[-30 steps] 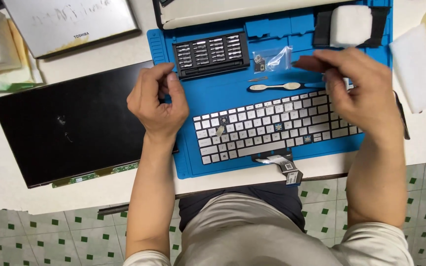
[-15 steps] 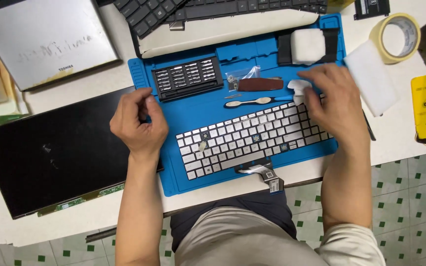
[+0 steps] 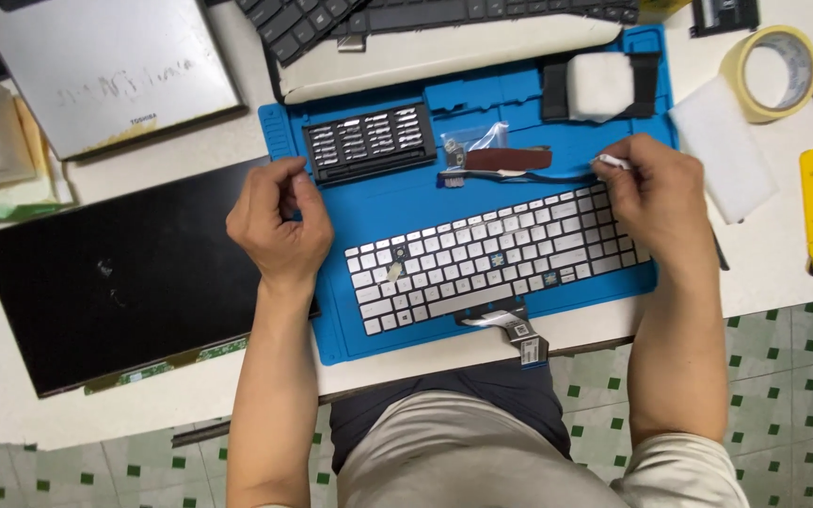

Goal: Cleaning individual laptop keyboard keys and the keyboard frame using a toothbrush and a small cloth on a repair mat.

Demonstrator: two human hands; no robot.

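Directly between left hand [image 3: 278, 224] and right hand [image 3: 656, 196]: keyboard [image 3: 496, 259].

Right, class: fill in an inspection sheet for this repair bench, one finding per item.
Surface: white table carrying a blue work mat.
Job's things: pale keyboard on the mat, some keys missing; thin white tool.
Clutter: bit case, screen panel, grey laptop lid, tape roll, white sponge.
Hands: left hand curled at the mat's left part, contents unclear; right hand pinching the tool.
Cables: flat ribbon at the keyboard's near edge.
Surroundings: green-and-white tiled floor.
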